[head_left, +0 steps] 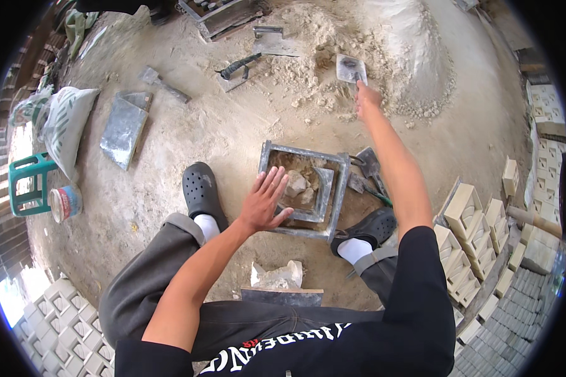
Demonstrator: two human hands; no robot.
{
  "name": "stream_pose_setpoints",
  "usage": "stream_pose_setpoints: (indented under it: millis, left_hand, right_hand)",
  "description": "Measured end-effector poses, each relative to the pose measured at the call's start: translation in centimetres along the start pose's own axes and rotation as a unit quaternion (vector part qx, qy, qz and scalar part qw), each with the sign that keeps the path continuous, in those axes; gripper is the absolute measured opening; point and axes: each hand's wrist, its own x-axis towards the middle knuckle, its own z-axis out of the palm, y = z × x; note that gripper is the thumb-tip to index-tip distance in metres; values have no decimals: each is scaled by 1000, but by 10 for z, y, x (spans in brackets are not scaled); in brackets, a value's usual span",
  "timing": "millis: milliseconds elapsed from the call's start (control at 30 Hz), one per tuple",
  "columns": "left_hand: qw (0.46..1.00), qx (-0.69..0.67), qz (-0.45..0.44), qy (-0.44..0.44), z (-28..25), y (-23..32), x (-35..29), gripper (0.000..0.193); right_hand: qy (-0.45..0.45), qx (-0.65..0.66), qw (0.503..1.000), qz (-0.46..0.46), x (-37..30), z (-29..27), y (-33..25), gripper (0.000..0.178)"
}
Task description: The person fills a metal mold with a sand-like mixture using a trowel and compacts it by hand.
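My right hand (367, 100) reaches far forward, its fingers wrapped round the handle of a trowel. The trowel's flat, squarish blade (351, 66) lies against the loose sandy mix (324, 81). Between my feet stands a rectangular grey mould frame (303, 151), with a smaller angled grey insert (324, 188) inside it. Pale lumps of mix (297, 183) sit in the mould. My left hand (265, 202) rests flat over the mould's left side, fingers stretched out and holding nothing.
Beside the mould's right side lie small trowels (368, 162). A float with a dark handle (239, 66), a scraper (163, 85) and a grey slab (126, 129) lie on the ground. Cast blocks (468, 220) stand at right; a green stool (30, 182) and sack (69, 125) at left.
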Motion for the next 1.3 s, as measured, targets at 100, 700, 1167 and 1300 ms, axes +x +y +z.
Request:
stream_pose_setpoints:
  millis: [100, 700, 1167, 1300]
  left_hand:
    - [999, -45, 6, -4, 0, 3, 8, 81]
    - [999, -4, 3, 54, 8, 3, -3, 97]
    - [993, 52, -34, 97, 9, 20, -33, 118]
    - [994, 61, -49, 79, 12, 20, -33, 121]
  right_hand:
    - [31, -6, 999, -23, 58, -6, -10, 31]
    - [-158, -84, 976, -126, -150, -197, 28, 34]
    - [-298, -312, 857, -283, -286, -237, 49, 39]
    - [-305, -400, 815, -286, -305, -226, 40, 39]
